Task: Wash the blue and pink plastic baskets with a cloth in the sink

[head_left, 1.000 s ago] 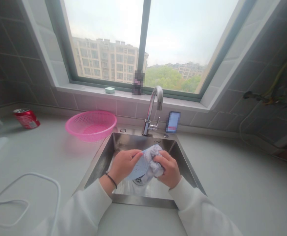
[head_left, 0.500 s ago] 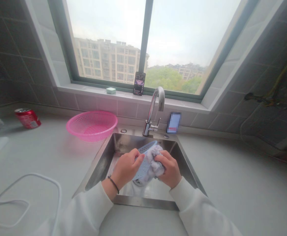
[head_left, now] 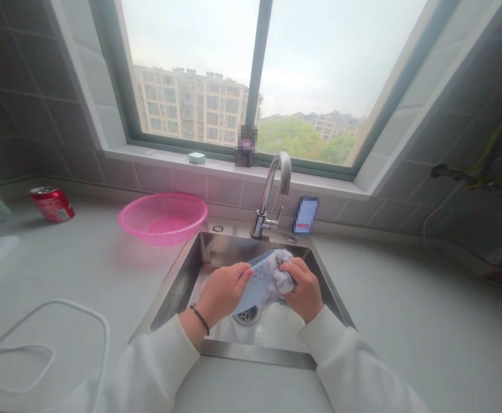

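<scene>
My left grip pinches a perforated blue plastic sheet while my right grip presses a crumpled grey cloth against it, both held above the drain of the steel sink, so drips land in the basin

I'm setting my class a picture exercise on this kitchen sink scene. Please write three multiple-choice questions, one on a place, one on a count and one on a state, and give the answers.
1. Where is the pink plastic basket?
A) on the windowsill
B) on the counter left of the sink
C) under the tap

2. How many red drink cans show?
A) one
B) two
C) three

3. What state is the grey-white cloth in?
A) spread flat on the counter
B) hanging from the tap
C) bunched against a blue perforated sheet between the left hand and right hand

Answers:
1 B: it stands beside the sink.
2 A: a single can lies at the far left.
3 C: the hands press it together over the sink.
</scene>
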Available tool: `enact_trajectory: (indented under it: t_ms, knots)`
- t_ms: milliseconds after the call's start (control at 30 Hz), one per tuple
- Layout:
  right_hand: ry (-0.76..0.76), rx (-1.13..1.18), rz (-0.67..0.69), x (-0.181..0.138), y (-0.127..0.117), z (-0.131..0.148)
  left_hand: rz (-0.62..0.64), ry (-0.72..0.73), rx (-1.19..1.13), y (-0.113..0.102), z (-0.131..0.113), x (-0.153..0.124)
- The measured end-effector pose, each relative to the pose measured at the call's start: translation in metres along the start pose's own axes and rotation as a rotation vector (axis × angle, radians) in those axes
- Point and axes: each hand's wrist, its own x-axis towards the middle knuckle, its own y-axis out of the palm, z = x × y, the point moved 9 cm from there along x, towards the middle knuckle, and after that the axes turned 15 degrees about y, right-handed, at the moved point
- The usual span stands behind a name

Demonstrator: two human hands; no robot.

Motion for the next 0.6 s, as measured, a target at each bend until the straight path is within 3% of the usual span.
enact_trajectory:
  t_ms: [100, 267, 467, 600]
  knots:
    - [-0.007, -0.010, -0.018, 0.000, -0.001, 0.003, -0.003, -0.026, 0.035, -0.001, 0.002, 0.000]
    - [-0.226, 0.032, 0.172, -0.020, 0.018, 0.041, -0.014, -0.095, 0.007, 0.002, 0.008, -0.002]
    - [0.001, 0.017, -0.009, -0.001, -0.001, 0.001, -0.062, -0.127, -0.084, 0.000, 0.012, -0.004]
    - [-0.124, 0.037, 0.054, -0.013, 0.006, 0.026, -0.085, -0.120, -0.074, -0.002, 0.012, -0.006]
